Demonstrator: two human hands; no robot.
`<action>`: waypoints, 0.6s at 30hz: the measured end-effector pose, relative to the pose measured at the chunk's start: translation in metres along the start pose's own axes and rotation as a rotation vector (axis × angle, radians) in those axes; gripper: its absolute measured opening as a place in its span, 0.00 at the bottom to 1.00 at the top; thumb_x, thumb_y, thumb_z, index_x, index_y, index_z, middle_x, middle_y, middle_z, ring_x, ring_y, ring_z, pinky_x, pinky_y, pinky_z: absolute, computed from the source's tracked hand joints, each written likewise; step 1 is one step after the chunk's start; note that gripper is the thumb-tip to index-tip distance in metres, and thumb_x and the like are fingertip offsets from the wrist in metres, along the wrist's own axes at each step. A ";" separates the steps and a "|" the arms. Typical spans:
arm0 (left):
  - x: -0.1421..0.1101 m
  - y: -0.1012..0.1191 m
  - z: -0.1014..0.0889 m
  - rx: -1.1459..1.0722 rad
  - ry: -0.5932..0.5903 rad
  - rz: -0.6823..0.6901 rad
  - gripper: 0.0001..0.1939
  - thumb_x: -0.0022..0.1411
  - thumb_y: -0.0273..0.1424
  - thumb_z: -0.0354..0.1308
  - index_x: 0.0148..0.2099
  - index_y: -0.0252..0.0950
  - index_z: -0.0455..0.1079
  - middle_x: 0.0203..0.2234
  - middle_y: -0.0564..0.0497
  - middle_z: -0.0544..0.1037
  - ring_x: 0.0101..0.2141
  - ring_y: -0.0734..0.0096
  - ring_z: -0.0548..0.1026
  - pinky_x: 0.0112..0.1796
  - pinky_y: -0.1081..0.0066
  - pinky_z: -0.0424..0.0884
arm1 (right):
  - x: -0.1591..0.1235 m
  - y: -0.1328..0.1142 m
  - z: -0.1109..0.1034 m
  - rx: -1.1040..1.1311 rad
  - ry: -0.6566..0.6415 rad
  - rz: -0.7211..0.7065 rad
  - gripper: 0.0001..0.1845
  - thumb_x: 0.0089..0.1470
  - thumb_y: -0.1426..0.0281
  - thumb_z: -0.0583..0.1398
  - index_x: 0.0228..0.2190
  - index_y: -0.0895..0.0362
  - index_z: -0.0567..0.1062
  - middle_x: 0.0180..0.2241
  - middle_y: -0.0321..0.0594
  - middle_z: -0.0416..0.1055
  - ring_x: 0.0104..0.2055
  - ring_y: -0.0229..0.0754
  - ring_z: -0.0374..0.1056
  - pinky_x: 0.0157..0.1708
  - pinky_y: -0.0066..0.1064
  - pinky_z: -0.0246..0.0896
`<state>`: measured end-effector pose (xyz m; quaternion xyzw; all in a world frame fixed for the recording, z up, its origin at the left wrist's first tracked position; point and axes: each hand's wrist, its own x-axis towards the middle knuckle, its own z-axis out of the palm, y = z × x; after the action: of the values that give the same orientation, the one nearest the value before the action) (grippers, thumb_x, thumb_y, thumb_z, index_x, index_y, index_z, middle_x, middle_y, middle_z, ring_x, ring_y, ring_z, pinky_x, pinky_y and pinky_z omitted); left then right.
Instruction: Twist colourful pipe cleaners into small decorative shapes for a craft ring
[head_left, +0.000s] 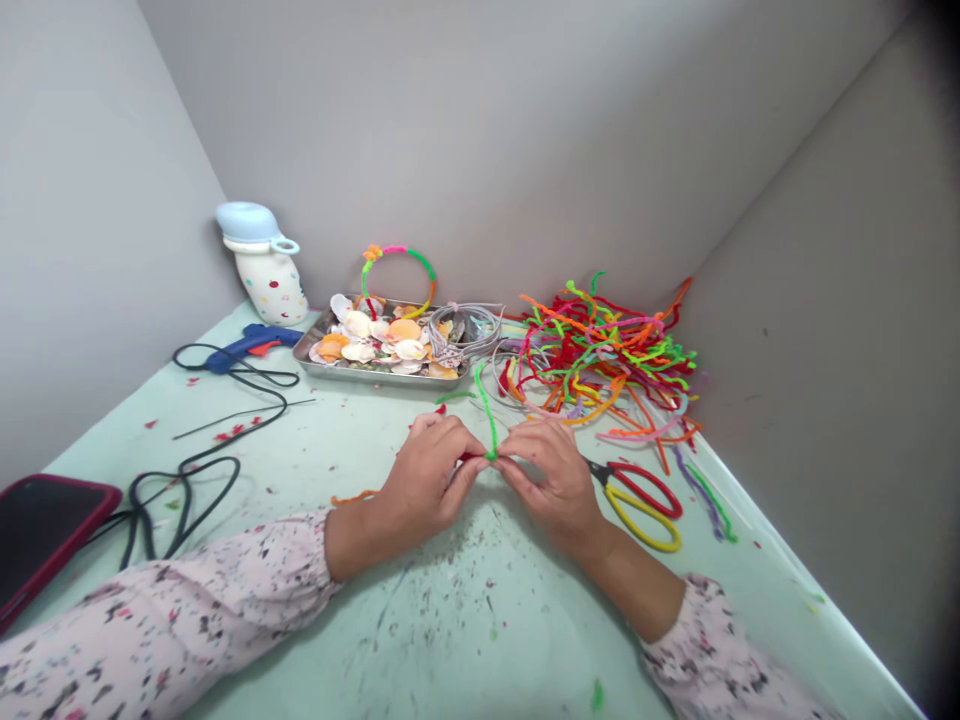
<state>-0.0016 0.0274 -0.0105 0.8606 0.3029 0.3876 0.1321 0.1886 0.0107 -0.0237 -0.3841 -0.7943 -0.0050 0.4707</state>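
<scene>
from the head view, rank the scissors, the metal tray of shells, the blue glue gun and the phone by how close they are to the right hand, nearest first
Measured from the right hand:
1. Scissors, on the table just right of the hand.
2. Metal tray of shells, behind the hands, slightly left.
3. Blue glue gun, far left, beside the tray.
4. Phone, at the left edge.

A thin green pipe cleaner (488,418) rises curving from between the fingertips of the left hand (426,478) and right hand (550,472), above the pale green table, a red bit showing beside it.
</scene>
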 end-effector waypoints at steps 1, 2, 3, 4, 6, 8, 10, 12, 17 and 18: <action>0.000 0.000 0.000 0.005 0.003 0.006 0.06 0.65 0.28 0.49 0.36 0.36 0.65 0.28 0.50 0.72 0.32 0.68 0.67 0.41 0.61 0.62 | 0.000 0.000 0.000 0.000 0.004 -0.001 0.06 0.53 0.72 0.62 0.35 0.51 0.73 0.32 0.37 0.74 0.40 0.44 0.68 0.44 0.41 0.59; 0.000 0.000 -0.001 0.011 0.006 0.014 0.06 0.65 0.28 0.49 0.36 0.36 0.65 0.28 0.50 0.72 0.32 0.68 0.67 0.41 0.61 0.62 | 0.000 -0.001 0.000 -0.002 0.005 0.001 0.06 0.53 0.72 0.62 0.35 0.51 0.74 0.32 0.37 0.74 0.40 0.44 0.68 0.44 0.41 0.59; 0.000 0.001 -0.001 0.020 0.009 0.023 0.06 0.65 0.28 0.49 0.36 0.36 0.65 0.28 0.50 0.72 0.32 0.68 0.67 0.41 0.62 0.62 | 0.000 -0.001 0.000 -0.006 0.005 0.003 0.06 0.54 0.72 0.62 0.35 0.51 0.74 0.32 0.37 0.73 0.40 0.44 0.68 0.44 0.41 0.59; 0.000 0.001 -0.001 0.030 0.011 0.031 0.06 0.65 0.28 0.49 0.36 0.36 0.65 0.28 0.50 0.72 0.32 0.68 0.67 0.41 0.62 0.62 | 0.000 -0.001 0.000 -0.012 0.004 0.003 0.05 0.54 0.72 0.61 0.35 0.50 0.74 0.32 0.38 0.73 0.39 0.44 0.68 0.43 0.41 0.59; 0.000 0.001 -0.002 0.051 0.017 0.048 0.06 0.65 0.28 0.49 0.36 0.36 0.65 0.28 0.50 0.72 0.32 0.67 0.67 0.41 0.62 0.61 | 0.000 -0.002 0.000 -0.028 0.003 -0.004 0.05 0.54 0.72 0.61 0.34 0.51 0.74 0.32 0.38 0.73 0.39 0.44 0.68 0.43 0.41 0.59; -0.001 0.000 -0.002 0.068 0.022 0.062 0.06 0.66 0.28 0.48 0.37 0.36 0.65 0.29 0.49 0.73 0.32 0.67 0.67 0.41 0.62 0.61 | 0.000 -0.002 -0.001 -0.044 0.003 -0.018 0.05 0.54 0.72 0.61 0.34 0.51 0.74 0.32 0.38 0.73 0.39 0.44 0.68 0.42 0.40 0.59; -0.001 0.000 -0.001 0.079 0.031 0.076 0.05 0.65 0.27 0.49 0.37 0.35 0.65 0.29 0.49 0.73 0.32 0.68 0.67 0.41 0.62 0.61 | -0.001 -0.001 -0.001 -0.053 0.003 -0.032 0.05 0.54 0.73 0.61 0.35 0.51 0.74 0.32 0.38 0.73 0.39 0.43 0.68 0.42 0.40 0.59; -0.001 0.000 -0.001 0.094 0.040 0.089 0.05 0.65 0.27 0.49 0.37 0.35 0.65 0.29 0.50 0.73 0.33 0.68 0.67 0.42 0.62 0.60 | -0.001 -0.001 -0.001 -0.057 0.001 -0.040 0.06 0.54 0.73 0.61 0.35 0.51 0.73 0.32 0.38 0.73 0.39 0.43 0.67 0.42 0.40 0.59; -0.001 0.000 -0.001 0.124 0.033 0.108 0.05 0.66 0.27 0.49 0.38 0.37 0.66 0.30 0.50 0.74 0.35 0.68 0.69 0.45 0.61 0.59 | -0.001 -0.001 -0.001 -0.033 -0.024 -0.018 0.06 0.54 0.72 0.60 0.35 0.51 0.73 0.33 0.39 0.72 0.40 0.45 0.67 0.43 0.41 0.59; -0.002 0.001 -0.001 0.125 0.032 0.110 0.05 0.66 0.27 0.49 0.38 0.37 0.66 0.31 0.50 0.74 0.35 0.68 0.69 0.45 0.61 0.59 | 0.000 -0.001 -0.002 -0.023 -0.029 -0.015 0.06 0.54 0.72 0.60 0.36 0.51 0.73 0.33 0.39 0.72 0.41 0.45 0.67 0.44 0.41 0.59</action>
<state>-0.0033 0.0259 -0.0102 0.8763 0.2807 0.3882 0.0517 0.1891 0.0089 -0.0226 -0.3836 -0.8036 -0.0119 0.4549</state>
